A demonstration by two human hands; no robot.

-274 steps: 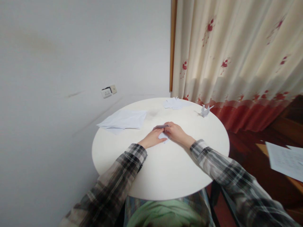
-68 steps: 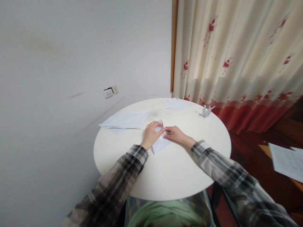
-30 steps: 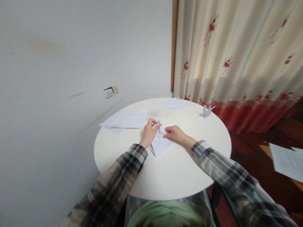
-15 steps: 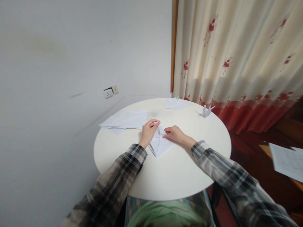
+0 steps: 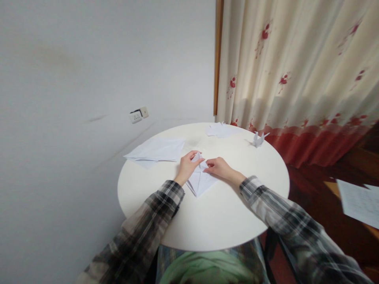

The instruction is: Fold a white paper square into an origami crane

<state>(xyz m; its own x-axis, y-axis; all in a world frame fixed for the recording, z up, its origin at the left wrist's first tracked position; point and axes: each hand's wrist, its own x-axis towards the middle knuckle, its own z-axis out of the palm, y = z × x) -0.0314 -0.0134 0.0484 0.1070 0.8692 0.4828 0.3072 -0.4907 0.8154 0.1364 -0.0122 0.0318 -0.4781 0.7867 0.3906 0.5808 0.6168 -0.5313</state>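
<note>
A folded sheet of white paper [image 5: 204, 184] lies on the round white table [image 5: 213, 223] in front of me, one corner pointing towards me. Creases run across it, and its far part narrows to a tip. My left hand [image 5: 188, 165] holds the far left side of the paper, thumb on top and fingers curled behind the tip. On the right edge, my right hand [image 5: 218, 167] pinches the paper between thumb and fingers. Parts of the far flap are hidden by my fingers.
Behind my left hand lies a stack of white paper [image 5: 156, 149]. More paper pieces [image 5: 219, 129] rest at the table's far edge. A folded paper crane [image 5: 258, 139] stands at the far right. A wall with a socket [image 5: 136, 116] borders the left, a curtain [image 5: 296, 79] the right.
My left thumb has shifted right and towards me, over the paper's upper flap, and more of the tip shows. The right hand stays almost in place.
</note>
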